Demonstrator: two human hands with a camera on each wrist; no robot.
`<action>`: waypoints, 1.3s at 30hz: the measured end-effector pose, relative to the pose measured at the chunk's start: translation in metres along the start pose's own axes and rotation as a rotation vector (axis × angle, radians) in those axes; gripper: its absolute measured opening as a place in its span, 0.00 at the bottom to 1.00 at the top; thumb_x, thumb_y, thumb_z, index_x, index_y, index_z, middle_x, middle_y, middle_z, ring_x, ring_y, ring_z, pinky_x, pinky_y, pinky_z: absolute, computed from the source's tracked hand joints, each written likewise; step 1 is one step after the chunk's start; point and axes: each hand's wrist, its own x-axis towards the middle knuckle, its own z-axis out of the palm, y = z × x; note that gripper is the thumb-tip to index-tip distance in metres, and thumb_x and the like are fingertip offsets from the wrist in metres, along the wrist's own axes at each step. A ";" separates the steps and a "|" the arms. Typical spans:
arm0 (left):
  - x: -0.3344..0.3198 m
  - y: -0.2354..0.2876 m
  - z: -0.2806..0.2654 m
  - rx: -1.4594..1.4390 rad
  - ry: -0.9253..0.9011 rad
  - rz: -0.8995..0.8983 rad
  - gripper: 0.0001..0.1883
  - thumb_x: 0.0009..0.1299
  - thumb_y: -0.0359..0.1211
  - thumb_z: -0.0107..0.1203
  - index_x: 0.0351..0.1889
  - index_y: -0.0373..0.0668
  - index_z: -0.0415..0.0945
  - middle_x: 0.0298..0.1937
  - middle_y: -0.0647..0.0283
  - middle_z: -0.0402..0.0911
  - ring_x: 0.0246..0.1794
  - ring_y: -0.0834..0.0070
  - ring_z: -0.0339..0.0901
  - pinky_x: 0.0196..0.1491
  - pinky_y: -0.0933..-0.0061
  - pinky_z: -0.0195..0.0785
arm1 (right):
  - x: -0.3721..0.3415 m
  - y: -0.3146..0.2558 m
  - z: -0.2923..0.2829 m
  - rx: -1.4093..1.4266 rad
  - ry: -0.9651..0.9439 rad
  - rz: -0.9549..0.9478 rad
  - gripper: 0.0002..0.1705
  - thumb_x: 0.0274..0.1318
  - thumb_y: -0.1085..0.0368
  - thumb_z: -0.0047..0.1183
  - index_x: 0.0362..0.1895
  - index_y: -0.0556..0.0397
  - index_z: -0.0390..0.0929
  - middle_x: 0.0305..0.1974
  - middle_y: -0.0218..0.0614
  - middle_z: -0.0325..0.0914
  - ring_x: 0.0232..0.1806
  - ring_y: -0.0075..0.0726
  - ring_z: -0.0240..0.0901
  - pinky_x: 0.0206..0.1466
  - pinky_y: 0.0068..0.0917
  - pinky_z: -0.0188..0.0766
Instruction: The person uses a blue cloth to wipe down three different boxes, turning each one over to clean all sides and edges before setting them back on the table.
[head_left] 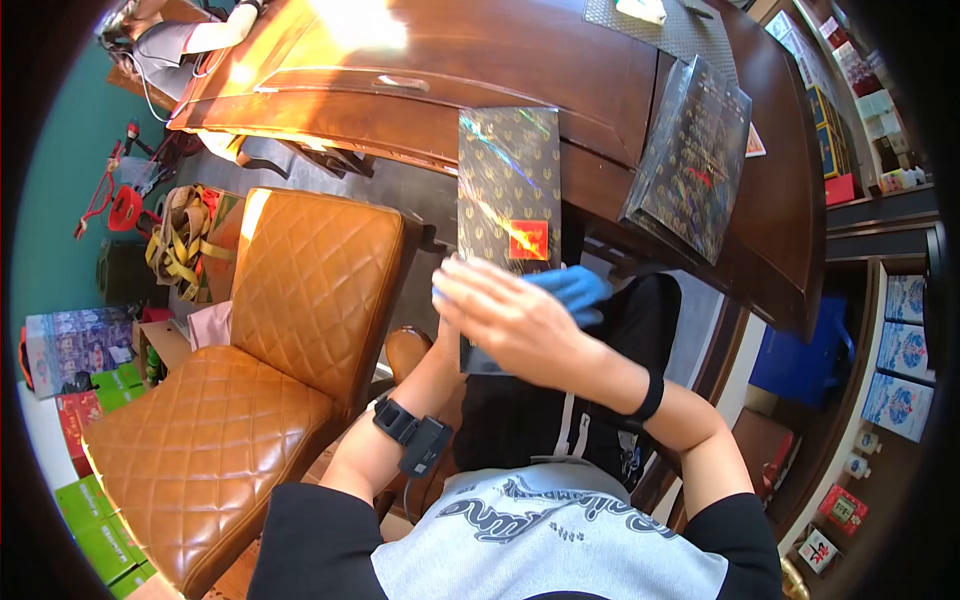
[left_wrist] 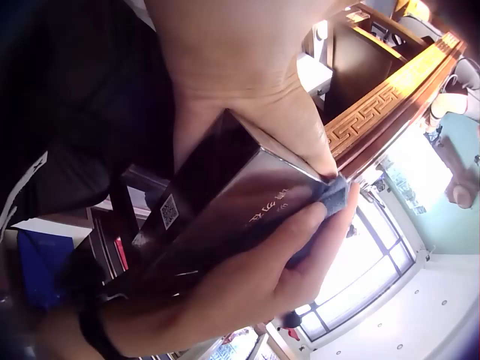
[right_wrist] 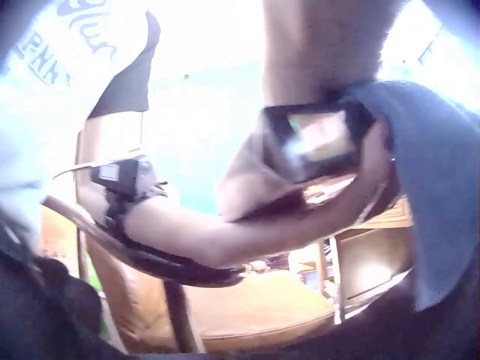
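A long box [head_left: 500,165] with a dark, gold-patterned glossy face and a red label reaches from my lap toward the table edge. My left hand [left_wrist: 240,82] grips its near end, thumb and fingers on either side of the corner. In the head view that hand is mostly hidden behind my right hand [head_left: 510,320], which lies across the box. My right hand holds a blue cloth [head_left: 568,290] against the box, the cloth spreading out past the fingers. In the left wrist view, right thumb and fingers pinch the cloth [left_wrist: 337,196] at the box's edge.
Another patterned box [head_left: 695,160] in shiny wrap lies on the wooden table [head_left: 540,60] to the right. A tan quilted chair [head_left: 230,420] stands at my left. Shelves with boxes [head_left: 900,350] line the right side. Another person [head_left: 180,45] sits beyond the table, far left.
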 end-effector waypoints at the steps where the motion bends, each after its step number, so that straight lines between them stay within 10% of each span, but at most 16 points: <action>1: 0.000 -0.013 -0.006 -0.345 -0.162 -0.101 0.29 0.84 0.50 0.28 0.78 0.48 0.52 0.76 0.50 0.60 0.72 0.56 0.66 0.73 0.56 0.62 | 0.001 -0.002 -0.001 0.007 -0.049 -0.040 0.24 0.53 0.68 0.53 0.55 0.62 0.78 0.62 0.49 0.75 0.70 0.50 0.68 0.76 0.46 0.59; 6: 0.020 -0.060 -0.055 -2.034 -1.220 -0.632 0.42 0.77 0.65 0.30 0.79 0.46 0.51 0.77 0.49 0.59 0.73 0.48 0.64 0.71 0.41 0.60 | 0.042 0.056 0.001 -0.074 0.091 0.029 0.22 0.53 0.65 0.54 0.52 0.63 0.81 0.58 0.48 0.78 0.68 0.52 0.68 0.77 0.48 0.56; 9: 0.031 -0.058 -0.062 -2.284 -1.635 -0.886 0.51 0.71 0.74 0.32 0.79 0.44 0.51 0.76 0.47 0.61 0.72 0.42 0.64 0.67 0.29 0.60 | 0.070 0.101 -0.001 -0.160 0.174 0.126 0.21 0.58 0.68 0.49 0.54 0.62 0.79 0.59 0.50 0.76 0.68 0.55 0.67 0.76 0.48 0.56; 15: 0.033 -0.054 -0.069 -2.196 -1.593 -1.045 0.52 0.70 0.75 0.33 0.78 0.43 0.54 0.74 0.45 0.64 0.69 0.42 0.68 0.66 0.31 0.62 | 0.067 0.128 -0.006 -0.335 0.299 0.342 0.22 0.58 0.72 0.49 0.57 0.63 0.77 0.61 0.51 0.75 0.69 0.54 0.66 0.76 0.46 0.57; 22: 0.030 -0.058 -0.067 -1.897 -1.257 -0.761 0.41 0.79 0.64 0.30 0.79 0.46 0.51 0.74 0.49 0.64 0.71 0.53 0.68 0.71 0.49 0.64 | 0.010 0.044 -0.018 -0.118 0.094 0.211 0.24 0.53 0.73 0.51 0.57 0.64 0.77 0.62 0.54 0.74 0.69 0.57 0.68 0.75 0.49 0.60; 24: 0.011 -0.083 -0.029 -2.449 -1.241 -1.130 0.36 0.81 0.61 0.28 0.80 0.52 0.50 0.77 0.53 0.61 0.72 0.55 0.67 0.72 0.53 0.62 | -0.010 0.007 -0.016 0.000 0.010 0.158 0.24 0.51 0.72 0.51 0.55 0.64 0.79 0.63 0.53 0.73 0.70 0.53 0.68 0.75 0.48 0.60; 28: 0.024 -0.088 -0.029 -1.934 -1.305 -0.828 0.37 0.80 0.61 0.30 0.80 0.53 0.51 0.76 0.50 0.63 0.72 0.54 0.67 0.71 0.53 0.64 | -0.034 -0.019 -0.011 0.128 -0.116 0.032 0.25 0.51 0.71 0.52 0.56 0.61 0.80 0.66 0.48 0.72 0.72 0.48 0.66 0.75 0.48 0.60; 31: -0.006 -0.109 0.003 -1.678 -0.952 -0.615 0.35 0.81 0.59 0.28 0.79 0.51 0.54 0.76 0.51 0.63 0.70 0.55 0.69 0.72 0.55 0.62 | -0.019 0.012 -0.015 0.041 -0.023 0.093 0.26 0.49 0.69 0.55 0.56 0.60 0.80 0.65 0.47 0.73 0.70 0.50 0.67 0.76 0.47 0.59; 37: 0.036 -0.055 -0.071 -2.107 -1.502 -0.683 0.37 0.81 0.61 0.28 0.78 0.48 0.55 0.74 0.49 0.65 0.68 0.52 0.71 0.70 0.53 0.67 | 0.024 0.062 -0.011 -0.190 0.143 0.189 0.25 0.50 0.70 0.53 0.55 0.62 0.79 0.62 0.49 0.75 0.68 0.54 0.68 0.74 0.46 0.61; 39: 0.041 -0.069 -0.064 -2.263 -1.199 -1.029 0.36 0.81 0.61 0.28 0.78 0.49 0.55 0.75 0.49 0.64 0.69 0.51 0.70 0.70 0.52 0.66 | 0.022 0.044 -0.007 -0.156 0.117 0.155 0.24 0.51 0.69 0.52 0.55 0.63 0.79 0.62 0.50 0.75 0.68 0.53 0.68 0.75 0.46 0.61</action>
